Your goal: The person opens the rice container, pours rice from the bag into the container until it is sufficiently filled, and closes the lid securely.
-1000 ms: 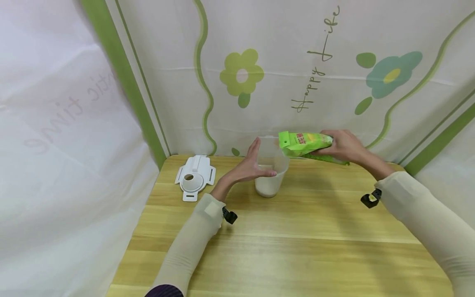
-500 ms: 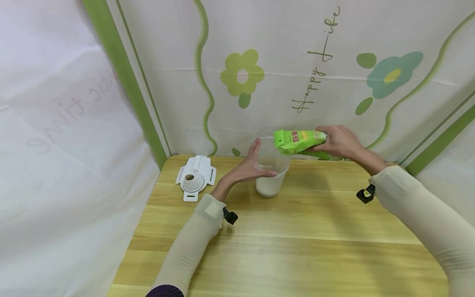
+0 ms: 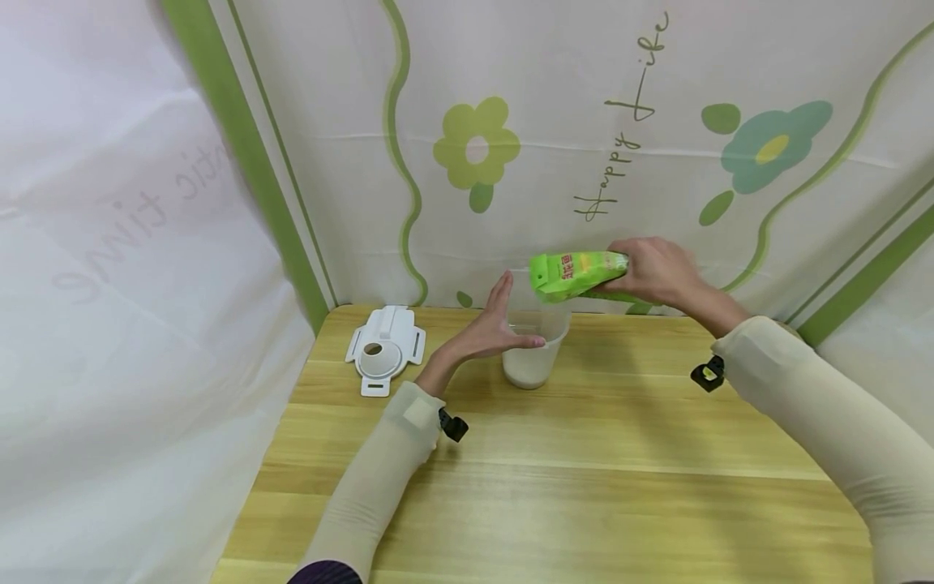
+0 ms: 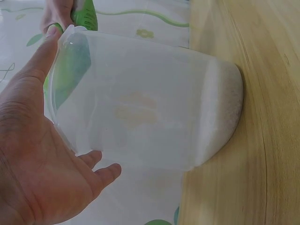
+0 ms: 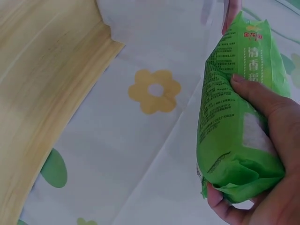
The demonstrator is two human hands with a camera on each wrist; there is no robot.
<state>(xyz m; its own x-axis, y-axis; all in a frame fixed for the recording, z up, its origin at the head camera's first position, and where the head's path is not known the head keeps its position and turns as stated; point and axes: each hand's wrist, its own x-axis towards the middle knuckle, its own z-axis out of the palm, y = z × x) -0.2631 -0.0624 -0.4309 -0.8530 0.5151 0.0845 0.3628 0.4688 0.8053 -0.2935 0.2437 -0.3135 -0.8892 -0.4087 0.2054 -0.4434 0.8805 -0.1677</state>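
A translucent plastic bucket (image 3: 531,362) stands upright on the table, with a layer of white grain at its bottom (image 4: 222,105). My left hand (image 3: 485,328) holds it at the rim, thumb on one side and fingers round the other. Above the bucket's right side, my right hand (image 3: 657,269) grips a green bag of rice (image 3: 576,274), tilted with its top end (image 5: 253,30) over the rim. White contents show through a window in the bag (image 5: 257,136). Whether grain is falling from it I cannot tell.
A white plastic lid (image 3: 394,324) with a round spout lies on the table left of the bucket. The wooden table (image 3: 584,487) ends at a printed white curtain (image 3: 554,122) close behind the bucket. Another curtain (image 3: 146,324) hangs at the left.
My right hand has carried the rice bag leftward and slightly up, further over the bucket. The left hand, bucket and lid have stayed in place.
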